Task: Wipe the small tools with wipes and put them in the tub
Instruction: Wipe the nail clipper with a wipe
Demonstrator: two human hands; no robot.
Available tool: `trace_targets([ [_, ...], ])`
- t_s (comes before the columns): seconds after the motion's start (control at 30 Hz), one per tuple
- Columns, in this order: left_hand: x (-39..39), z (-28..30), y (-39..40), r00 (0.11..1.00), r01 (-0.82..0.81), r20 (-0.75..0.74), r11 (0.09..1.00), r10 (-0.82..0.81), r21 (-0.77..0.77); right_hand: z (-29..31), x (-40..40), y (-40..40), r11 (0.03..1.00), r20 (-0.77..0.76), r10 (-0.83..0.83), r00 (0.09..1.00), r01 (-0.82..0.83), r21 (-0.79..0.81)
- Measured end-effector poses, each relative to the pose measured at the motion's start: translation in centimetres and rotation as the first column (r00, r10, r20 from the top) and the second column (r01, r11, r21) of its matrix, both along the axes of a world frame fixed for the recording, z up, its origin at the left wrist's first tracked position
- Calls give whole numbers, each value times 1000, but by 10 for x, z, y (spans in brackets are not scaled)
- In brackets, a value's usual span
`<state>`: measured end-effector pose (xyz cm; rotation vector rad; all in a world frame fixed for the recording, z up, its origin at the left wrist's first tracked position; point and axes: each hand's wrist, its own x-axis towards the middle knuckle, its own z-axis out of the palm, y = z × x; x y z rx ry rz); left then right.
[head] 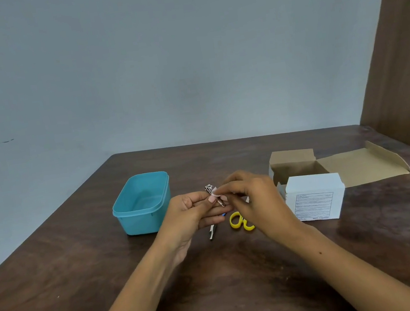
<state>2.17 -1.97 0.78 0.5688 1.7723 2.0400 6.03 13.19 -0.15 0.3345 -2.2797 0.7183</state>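
A: Where do we have the nail clipper [214,196] just now?

B: We hold it in our left hand [193,211], above the desk [80,254], our left fingers [212,199] curled round its lower end. Its long axis runs from about 5 o'clock, at our palm, up to 11 o'clock, where the metal head stands free.

A: And the right hand [252,196]?

B: It comes in from 3 o'clock. Its fingertips [221,191] pinch a small pale wipe [215,194] against the clipper's side, just below the head.

A: So which way should the stroke go?

B: We judge along that axis, towards 11 o'clock, off the free end. The left hand steadies; the right does the rubbing.

A: And then the tub [142,204]?

B: It sits at 9 o'clock from the clipper, close beside our left hand, and looks to have nothing in it. That hand is nearer, so we think it should make the drop.

A: What else waits?

B: At 6 o'clock below our hands lie the yellow-handled scissors [240,222] and 1 slim metal tool [212,232], both partly hidden.
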Motion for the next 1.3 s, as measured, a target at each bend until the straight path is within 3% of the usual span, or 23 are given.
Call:
trace_targets([
  [0.13,2,-1,0,1000,-3,7,1000,3,-18,3,2,6,999,82,29,996,-27,-24],
  [0.33,1,-3,0,999,-7,-48,1000,7,-16,2,0,2,996,-48,-22,999,18,-88],
  [0.5,-2,-5,-1,998,-29,-59,998,26,-51,6,2,4,993,64,68,996,-61,-104],
  [0.7,4,-2,1,998,-5,-64,999,2,-51,3,-1,4,986,-46,-50,998,41,-164],
  [1.0,5,-3,0,999,15,-46,998,-18,-67,9,3,7,979,10,-26,1000,27,-200],
  [1.17,6,0,2,999,11,-45,999,-13,-39,4,0,4,974,-57,-98,994,84,-213],
  [1.3,2,2,0,999,-43,30,999,43,12,7,4,1,972,-223,-142,965,93,-215],
])
